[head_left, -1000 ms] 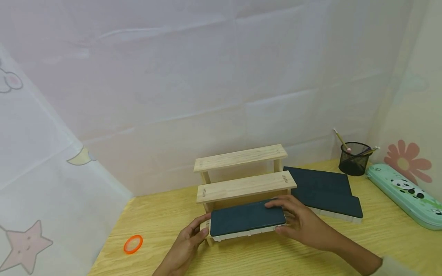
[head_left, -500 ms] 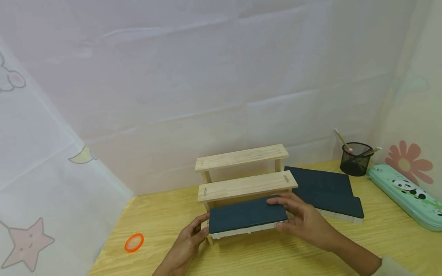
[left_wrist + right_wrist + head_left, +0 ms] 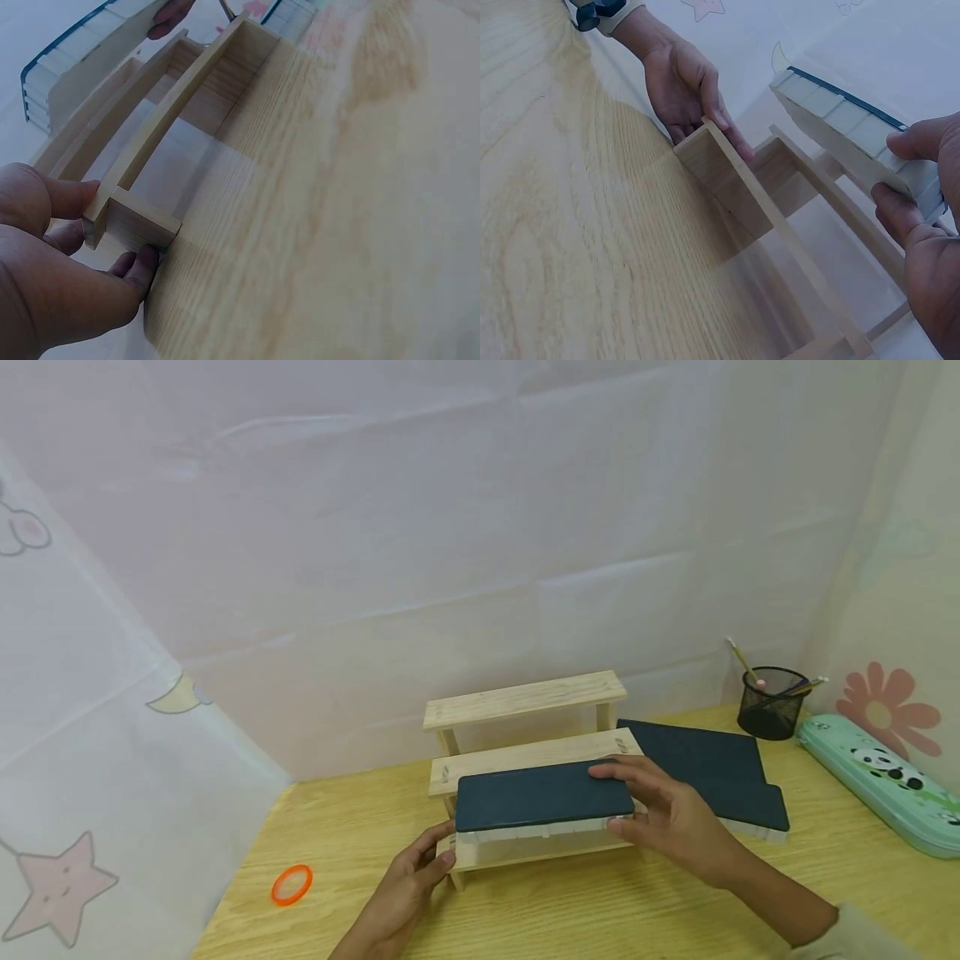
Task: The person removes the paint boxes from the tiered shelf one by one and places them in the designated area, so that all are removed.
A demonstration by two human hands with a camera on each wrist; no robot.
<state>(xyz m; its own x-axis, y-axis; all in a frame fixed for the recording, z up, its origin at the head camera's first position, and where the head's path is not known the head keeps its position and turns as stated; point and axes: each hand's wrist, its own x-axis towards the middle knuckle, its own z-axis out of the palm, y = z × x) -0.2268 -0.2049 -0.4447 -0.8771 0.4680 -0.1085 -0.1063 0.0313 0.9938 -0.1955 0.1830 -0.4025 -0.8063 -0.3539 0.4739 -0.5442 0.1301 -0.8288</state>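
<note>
My right hand [image 3: 675,814] grips the right end of a long white case [image 3: 540,797] with a flat dark blue lid, fingertips on top and thumb at the front edge. In the right wrist view the case's ribbed white side [image 3: 836,112] shows, raised above the lowest step of a three-step wooden rack [image 3: 525,700]. With fingers and thumb, my left hand [image 3: 408,877] pinches the left end of that lowest step. In the left wrist view, that hand [image 3: 60,255] holds the plank's end and the short leg under it.
Right of the rack lie more dark blue-lidded white cases [image 3: 690,752], partly behind my right hand. A black mesh pen cup [image 3: 768,714] and a green panda pencil case [image 3: 881,785] stand farther right. An orange ring [image 3: 292,885] lies on the table at left.
My right hand has lifted the case up and back from the lowest step, baring that step's front. My left hand stays at the step's left end.
</note>
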